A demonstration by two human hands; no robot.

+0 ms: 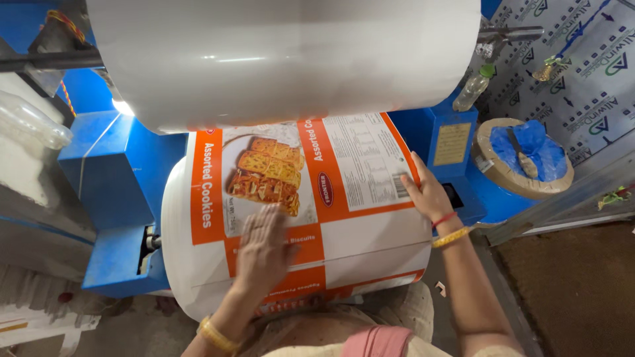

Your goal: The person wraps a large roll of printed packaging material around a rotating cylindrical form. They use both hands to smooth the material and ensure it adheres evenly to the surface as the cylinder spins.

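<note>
At frame centre, the left hand (262,250) lies flat, fingers released, on the printed film roll (297,218); the right hand (426,192) presses open-fingered on its right edge, beside the blue machine (116,198)

the blue machine frame (109,178) carries the big roll of printed film (370,244); the roll lies across it, between the blue block on the left and another blue housing (450,142) on the right. above it, a second wide white roll (284,53) sits on a metal shaft (509,31). under the machine is a grey, dusty floor (142,327), and a brown mat (575,284) lies on it at right.
</note>
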